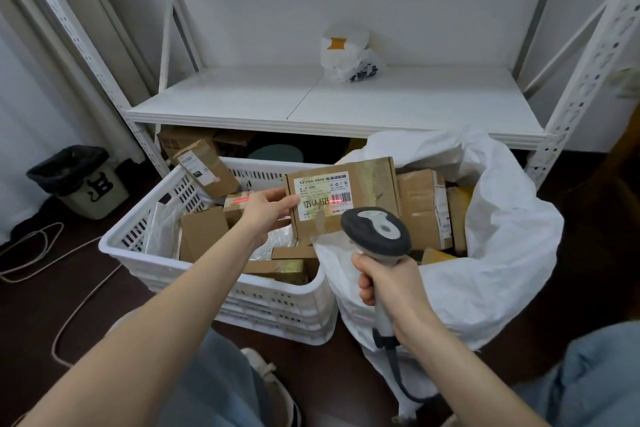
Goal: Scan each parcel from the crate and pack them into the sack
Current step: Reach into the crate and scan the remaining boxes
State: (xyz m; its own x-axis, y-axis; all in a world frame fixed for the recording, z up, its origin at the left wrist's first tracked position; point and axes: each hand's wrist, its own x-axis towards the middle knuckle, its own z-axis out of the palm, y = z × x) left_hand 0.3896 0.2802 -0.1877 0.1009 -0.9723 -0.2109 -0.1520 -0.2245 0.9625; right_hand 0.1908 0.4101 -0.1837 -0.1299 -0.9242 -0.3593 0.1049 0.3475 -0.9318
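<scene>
A person's right hand (388,284) wraps round the handle of a barcode scanner (375,230), whose red line falls on the label of a small cardboard parcel (343,198). The left hand (266,211) pinches the parcel by its left edge above the white crate (277,308). The box looks stiff and light, best held by its edges with the label clear. Just beside the crate, the open sack (502,253) holds boxes; its slack rim may sag inward. A white shelf (381,104) stands behind.
</scene>
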